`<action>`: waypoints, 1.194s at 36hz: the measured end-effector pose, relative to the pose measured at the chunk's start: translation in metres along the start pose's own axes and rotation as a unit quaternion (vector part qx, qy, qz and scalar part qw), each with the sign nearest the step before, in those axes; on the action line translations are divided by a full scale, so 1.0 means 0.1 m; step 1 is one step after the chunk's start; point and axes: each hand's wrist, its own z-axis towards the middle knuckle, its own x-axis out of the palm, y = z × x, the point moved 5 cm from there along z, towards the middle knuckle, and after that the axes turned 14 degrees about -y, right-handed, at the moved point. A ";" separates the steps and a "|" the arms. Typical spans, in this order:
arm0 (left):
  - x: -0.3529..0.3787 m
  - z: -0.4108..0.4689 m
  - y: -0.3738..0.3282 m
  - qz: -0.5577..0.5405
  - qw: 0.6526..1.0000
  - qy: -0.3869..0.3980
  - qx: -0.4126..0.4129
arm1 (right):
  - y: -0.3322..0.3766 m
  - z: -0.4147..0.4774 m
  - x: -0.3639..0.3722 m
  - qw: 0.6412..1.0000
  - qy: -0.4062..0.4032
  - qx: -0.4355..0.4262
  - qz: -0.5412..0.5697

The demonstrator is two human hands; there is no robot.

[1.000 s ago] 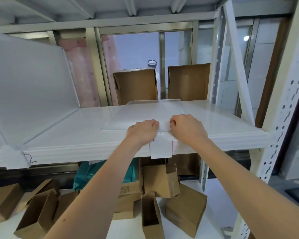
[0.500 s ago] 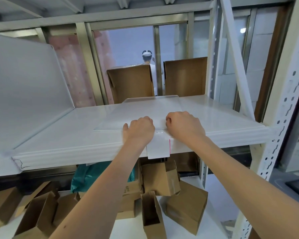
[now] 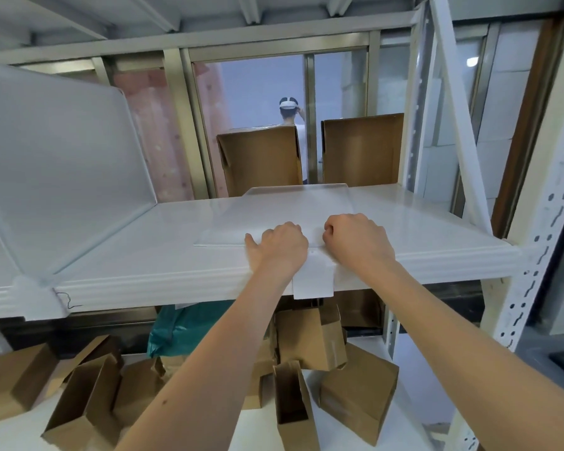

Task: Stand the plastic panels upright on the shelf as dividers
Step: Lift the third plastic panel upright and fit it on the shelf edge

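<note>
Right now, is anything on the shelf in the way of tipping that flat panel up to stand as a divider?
Nothing visible. The flat panel lies on bare shelf, both hands at its near edge. The standing divider is well off to the left, and the cardboard boxes sit behind the shelf.

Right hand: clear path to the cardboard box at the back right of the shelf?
Probably yes. The right hand rests curled on the flat panel; only that low panel lies between it and the box. Arm length is the open question.
</note>
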 end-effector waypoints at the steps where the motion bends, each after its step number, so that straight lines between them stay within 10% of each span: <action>1: -0.02 -0.01 0.00 -0.004 1.000 -0.003 0.000 | 0.02 0.00 0.01 1.000 -0.003 0.001 0.000; 17: -0.32 -0.19 0.25 -0.189 0.970 -0.146 -0.050 | 0.02 0.06 0.02 0.971 0.227 -0.073 0.024; 31: -0.38 -0.27 0.37 -0.279 0.928 -0.246 -0.029 | 0.45 -0.04 -0.28 0.895 0.181 -0.364 -0.182; 43: -0.54 -0.57 0.28 -0.313 0.873 -0.361 0.094 | 0.11 -0.08 -0.69 0.946 0.038 -0.281 -0.154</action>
